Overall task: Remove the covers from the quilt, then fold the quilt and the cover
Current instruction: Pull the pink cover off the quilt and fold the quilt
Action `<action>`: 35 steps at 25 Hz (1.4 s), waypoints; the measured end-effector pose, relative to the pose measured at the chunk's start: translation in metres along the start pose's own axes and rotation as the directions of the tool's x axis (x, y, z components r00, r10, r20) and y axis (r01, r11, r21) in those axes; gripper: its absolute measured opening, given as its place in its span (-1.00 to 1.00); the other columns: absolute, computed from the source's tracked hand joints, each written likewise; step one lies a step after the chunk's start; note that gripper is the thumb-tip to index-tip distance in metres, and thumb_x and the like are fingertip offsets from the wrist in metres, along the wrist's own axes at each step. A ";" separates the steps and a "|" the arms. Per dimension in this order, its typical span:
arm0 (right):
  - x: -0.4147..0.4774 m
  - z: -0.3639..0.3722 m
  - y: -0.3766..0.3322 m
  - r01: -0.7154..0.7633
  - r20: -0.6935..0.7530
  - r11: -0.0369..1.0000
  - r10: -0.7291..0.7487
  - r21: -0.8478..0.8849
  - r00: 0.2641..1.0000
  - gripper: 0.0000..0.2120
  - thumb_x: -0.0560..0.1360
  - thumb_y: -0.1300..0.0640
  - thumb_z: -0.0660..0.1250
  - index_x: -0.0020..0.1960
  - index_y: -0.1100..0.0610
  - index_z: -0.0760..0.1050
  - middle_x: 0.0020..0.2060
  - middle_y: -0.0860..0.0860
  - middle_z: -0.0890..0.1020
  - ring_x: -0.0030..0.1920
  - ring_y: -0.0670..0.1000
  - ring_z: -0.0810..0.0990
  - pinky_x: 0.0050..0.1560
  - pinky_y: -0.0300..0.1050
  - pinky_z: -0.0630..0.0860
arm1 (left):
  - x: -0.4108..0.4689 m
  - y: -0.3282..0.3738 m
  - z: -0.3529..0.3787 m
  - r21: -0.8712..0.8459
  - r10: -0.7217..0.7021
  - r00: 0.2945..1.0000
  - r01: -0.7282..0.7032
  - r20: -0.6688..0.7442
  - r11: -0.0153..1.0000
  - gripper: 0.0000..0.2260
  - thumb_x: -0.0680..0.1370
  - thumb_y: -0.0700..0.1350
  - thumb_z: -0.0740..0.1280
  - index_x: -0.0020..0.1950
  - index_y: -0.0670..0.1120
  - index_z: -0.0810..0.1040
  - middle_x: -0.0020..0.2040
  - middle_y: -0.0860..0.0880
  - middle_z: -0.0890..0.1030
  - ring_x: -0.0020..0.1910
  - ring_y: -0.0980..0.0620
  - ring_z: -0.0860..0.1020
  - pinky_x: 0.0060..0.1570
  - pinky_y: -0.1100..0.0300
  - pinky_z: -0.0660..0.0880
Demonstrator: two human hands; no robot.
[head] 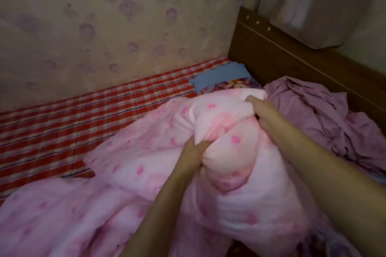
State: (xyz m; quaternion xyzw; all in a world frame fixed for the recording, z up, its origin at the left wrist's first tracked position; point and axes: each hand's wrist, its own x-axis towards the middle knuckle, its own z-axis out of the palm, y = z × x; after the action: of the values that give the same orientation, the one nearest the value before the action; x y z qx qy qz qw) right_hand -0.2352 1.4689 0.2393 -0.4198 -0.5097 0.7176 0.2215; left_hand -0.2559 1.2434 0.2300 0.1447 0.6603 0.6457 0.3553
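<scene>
Centrally, the pink quilt (240, 204), printed with darker pink flowers, lay heaped on the bed, with one thick bulge of it bunched up between both hands. The left hand (193, 150) had its fingers curled tight round a gathered fold on the near side of that bulge, pinching the cloth into a knot of creases. The right hand (258, 110) held the far top of the same bulge, its thumb lying over the edge and its fingers sunk into the padding. Blur hid exactly how those fingers lay. Both forearms were bare.

Below and to the left of the left hand's grip, the rest of the quilt spread in loose folds toward the person. Just beyond the right hand's grip, touching the quilt's far edge, was a flowered cloth (236, 85) in purple and orange, with a blue pillow (221, 75) directly behind it. To the right of that grip, a mauve cover (313, 115) lay crumpled against the quilt and reached to the brown wooden bed board (282, 58).

Left of both grips, a red checked sheet (73, 127) ran along to the wall, where the wallpaper (104, 16) bore faded purple flowers. Well above the right hand, past the board, stood a tan bag (325, 10). Its pale markings were too blurred to read.
</scene>
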 end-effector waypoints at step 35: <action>-0.068 -0.236 0.204 -0.191 0.003 0.768 0.244 -0.611 0.970 -0.32 0.22 0.21 0.60 0.28 0.21 0.45 0.11 -0.06 0.48 0.11 -0.10 0.44 0.02 -0.32 0.36 | 0.089 -0.137 0.031 -0.042 -0.279 0.881 0.285 -0.382 0.958 -0.54 0.45 0.03 0.41 0.24 -0.20 0.51 0.21 -0.23 0.57 0.18 -0.15 0.55 0.24 -0.05 0.46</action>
State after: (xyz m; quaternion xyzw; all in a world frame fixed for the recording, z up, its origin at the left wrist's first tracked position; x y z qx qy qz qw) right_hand 0.0199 1.4690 0.0477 -0.4947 -0.6690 0.5538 -0.0307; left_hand -0.2614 1.3073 0.0766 -0.0791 0.7358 0.5979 0.3080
